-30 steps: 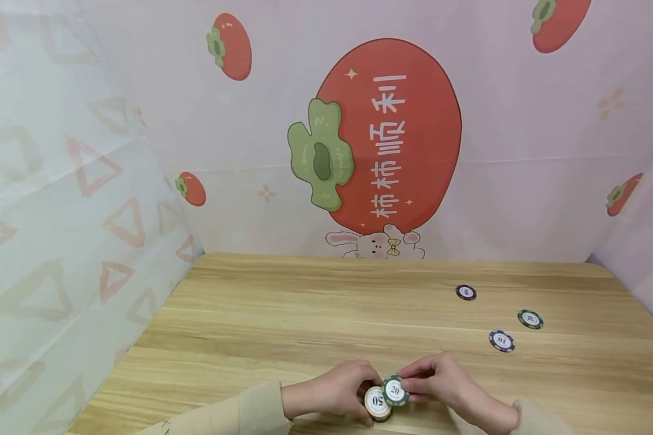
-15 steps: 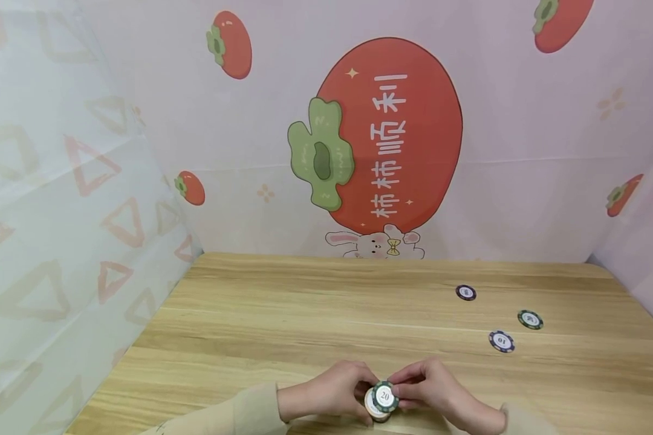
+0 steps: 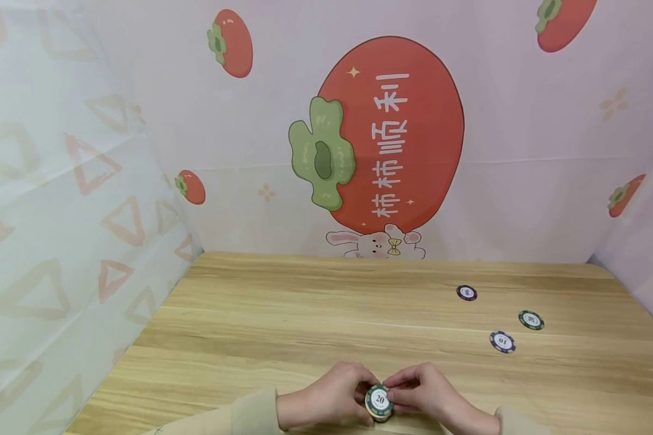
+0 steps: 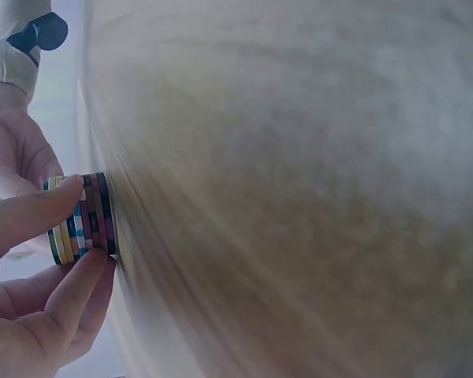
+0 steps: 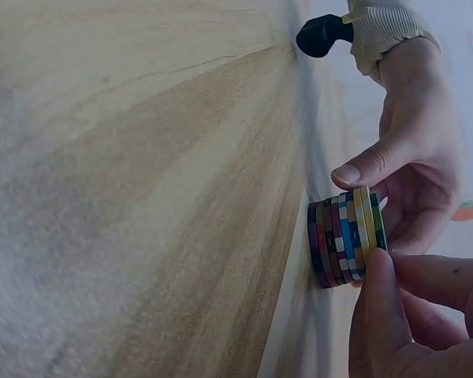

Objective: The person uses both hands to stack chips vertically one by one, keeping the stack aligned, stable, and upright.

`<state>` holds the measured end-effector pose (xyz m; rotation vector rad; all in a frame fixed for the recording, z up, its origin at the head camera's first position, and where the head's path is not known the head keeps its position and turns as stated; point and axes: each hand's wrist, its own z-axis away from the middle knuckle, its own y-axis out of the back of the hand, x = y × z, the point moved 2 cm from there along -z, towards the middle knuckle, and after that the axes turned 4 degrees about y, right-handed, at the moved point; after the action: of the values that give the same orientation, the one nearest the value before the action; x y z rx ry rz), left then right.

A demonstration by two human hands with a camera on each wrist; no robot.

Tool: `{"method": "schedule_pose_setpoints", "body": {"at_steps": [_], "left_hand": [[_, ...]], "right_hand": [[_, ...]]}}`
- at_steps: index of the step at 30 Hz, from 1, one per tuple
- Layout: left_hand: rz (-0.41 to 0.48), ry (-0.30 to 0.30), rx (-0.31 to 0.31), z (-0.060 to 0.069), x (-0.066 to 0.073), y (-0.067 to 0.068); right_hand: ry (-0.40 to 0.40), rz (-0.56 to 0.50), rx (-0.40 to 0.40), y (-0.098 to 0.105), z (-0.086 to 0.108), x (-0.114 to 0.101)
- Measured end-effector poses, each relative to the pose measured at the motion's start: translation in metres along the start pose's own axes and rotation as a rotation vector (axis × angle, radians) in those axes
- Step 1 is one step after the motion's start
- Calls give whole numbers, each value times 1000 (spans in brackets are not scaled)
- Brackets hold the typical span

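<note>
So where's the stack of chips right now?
In the head view, the stack of chips is near the bottom, right of centre, between the left hand and the right hand.

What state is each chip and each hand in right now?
Chip stack: upright, gripped at its sides by the left hand.
Top green chip: on the stack, 20 facing up.
Left hand: curled round the stack.
Right hand: pinching the top green chip's edge.
Loose green chip: lying flat.
Blue chip: flat, 10 facing up.
Dark chip: flat.
</note>
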<state>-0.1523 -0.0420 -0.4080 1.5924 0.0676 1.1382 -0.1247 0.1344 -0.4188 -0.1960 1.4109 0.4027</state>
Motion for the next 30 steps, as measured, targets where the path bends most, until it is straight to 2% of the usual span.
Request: {"method": "schedule_pose_setpoints", "body": {"at_steps": [4, 10, 19, 23, 30], "left_hand": [[-53, 0, 16, 1, 3, 0], [-59, 8, 18, 1, 4, -1], [-95, -13, 34, 1, 5, 0], [-116, -29, 16, 1, 5, 0], [-178, -36, 12, 1, 8, -2]], "right_hand": [[38, 13, -1, -2, 1, 0], [73, 41, 1, -4, 2, 0], [100, 75, 3, -4, 0, 0], [156, 199, -11, 4, 1, -4], [315, 530, -19, 33, 3, -17]]}}
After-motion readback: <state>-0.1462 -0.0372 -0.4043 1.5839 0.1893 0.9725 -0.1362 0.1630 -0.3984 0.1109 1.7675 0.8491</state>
